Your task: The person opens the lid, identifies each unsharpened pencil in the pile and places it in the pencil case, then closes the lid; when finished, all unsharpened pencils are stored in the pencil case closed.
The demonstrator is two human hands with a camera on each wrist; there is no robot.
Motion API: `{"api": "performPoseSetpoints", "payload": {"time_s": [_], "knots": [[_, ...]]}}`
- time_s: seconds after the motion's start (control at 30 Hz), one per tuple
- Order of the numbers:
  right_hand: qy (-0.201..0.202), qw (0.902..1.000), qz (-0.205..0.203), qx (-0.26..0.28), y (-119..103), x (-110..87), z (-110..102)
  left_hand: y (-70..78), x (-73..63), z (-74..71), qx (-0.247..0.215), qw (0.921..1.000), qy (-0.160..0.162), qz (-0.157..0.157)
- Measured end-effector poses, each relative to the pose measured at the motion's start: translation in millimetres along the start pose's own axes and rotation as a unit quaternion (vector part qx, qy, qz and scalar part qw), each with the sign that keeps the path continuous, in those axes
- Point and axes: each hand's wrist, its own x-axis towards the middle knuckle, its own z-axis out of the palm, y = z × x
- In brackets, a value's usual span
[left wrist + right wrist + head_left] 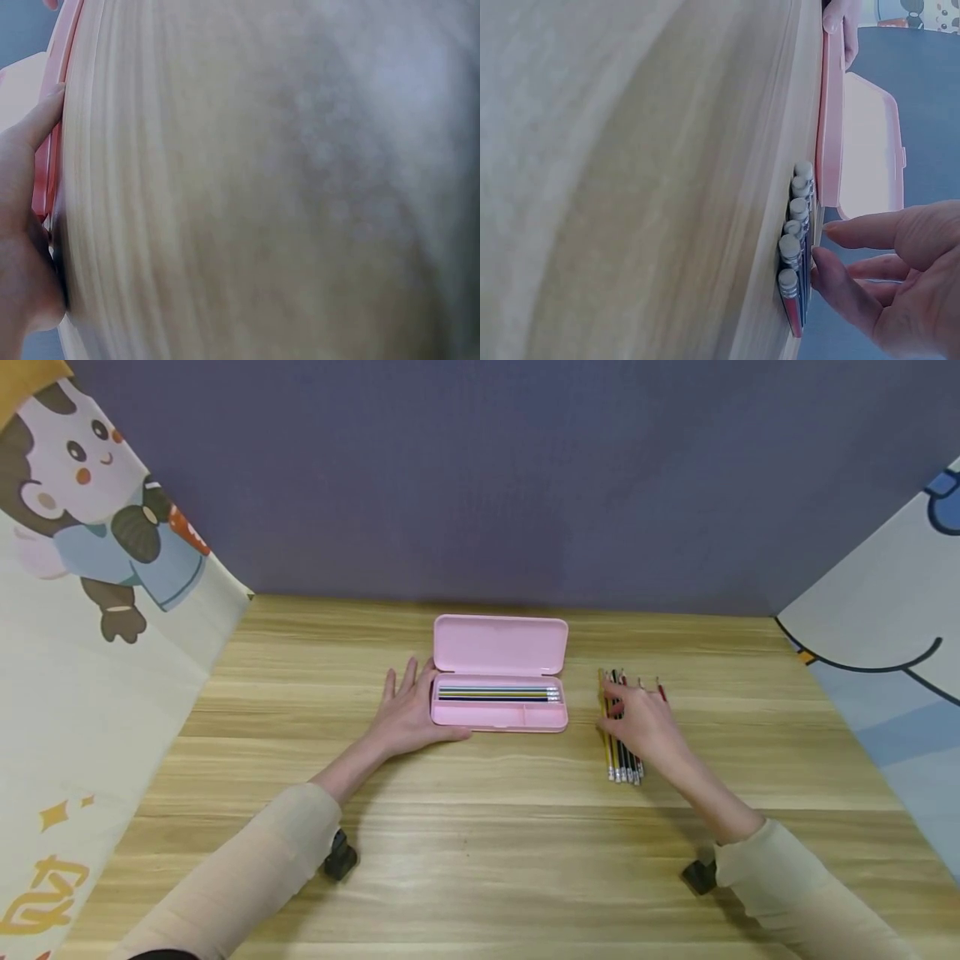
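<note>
In the head view, the case is lying on the table, its lid leaning back so the compartments are facing up within reach. A few pencils are lying in the rear compartment, erasers to the right. The left hand is spreading round the case's left end, thumb along the front edge, seemingly bracing it rather than clutching it. The right hand is reaching over loose pencils right of the case; their erasers are pointing toward the person, probably to keep the bunch aligned. That hand is covering the bunch's middle. A dark wall is rising behind the table.

In the left wrist view, the thumb is resting against the case's front; the table is filling most of the rest, and the case's inside isn't showing.

In the right wrist view, the erasers are forming an uneven row. Thumb and forefinger are standing apart beside it, so the right grip isn't visibly pinching anything; contact is impossible to tell. The case is lying just past the bunch.
</note>
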Motion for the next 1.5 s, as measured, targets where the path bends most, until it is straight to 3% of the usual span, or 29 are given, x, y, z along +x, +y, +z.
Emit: {"api": "performPoseSetpoints", "payload": {"time_s": [0.43,1.03,1.5], "knots": [[-0.003,0.9999,-0.011,-0.004,-3,-1.2,3,0.1,-0.3,-0.2,-0.002,1.0000,0.003,0.002],[-0.032,0.9993,0.009,0.017,-2,3.1,3,-1.8,0.7,1.9,-0.002,1.0000,0.002,0.002],[-0.059,0.9972,0.021,-0.041,-14,10.1,2,0.4,-0.7,-0.3,0.003,1.0000,0.001,0.000]]}}
